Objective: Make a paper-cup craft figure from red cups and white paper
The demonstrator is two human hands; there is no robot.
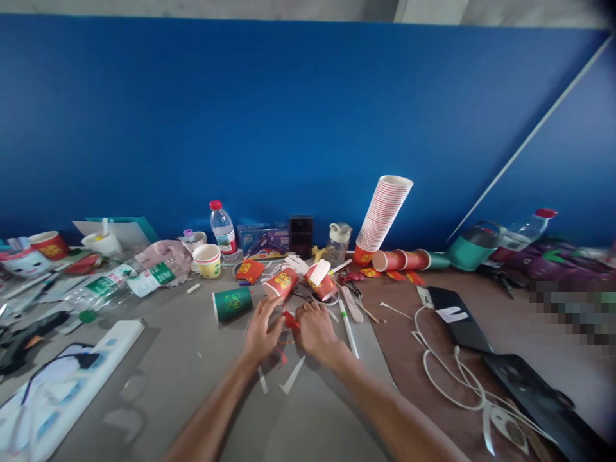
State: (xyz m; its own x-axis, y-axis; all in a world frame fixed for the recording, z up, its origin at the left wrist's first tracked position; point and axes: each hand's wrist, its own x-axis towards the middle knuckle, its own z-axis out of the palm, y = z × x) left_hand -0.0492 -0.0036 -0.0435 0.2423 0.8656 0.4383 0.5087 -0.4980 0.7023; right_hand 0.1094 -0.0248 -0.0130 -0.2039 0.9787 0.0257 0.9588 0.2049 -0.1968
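Observation:
A small red piece (289,319), perhaps paper, lies between my two hands. My right hand (315,328) is closed, its fingertips on the right edge of that piece. Close to its left edge is the thumb of my left hand (261,330), whose fingers are apart and reach toward a tipped red paper cup (280,283). A second red paper cup (321,282) with a white strip on it lies just beyond my right hand. To the left of my hands a green paper cup (232,304) rests on its side. White paper scraps (292,376) are scattered below my hands.
A tall leaning stack of paper cups (385,212) stands at the back, near a glass jar (339,242). A water bottle (224,231) is at back left. A power strip (81,378) lies left; white cables (433,378) and a black phone-like slab (457,317) lie right.

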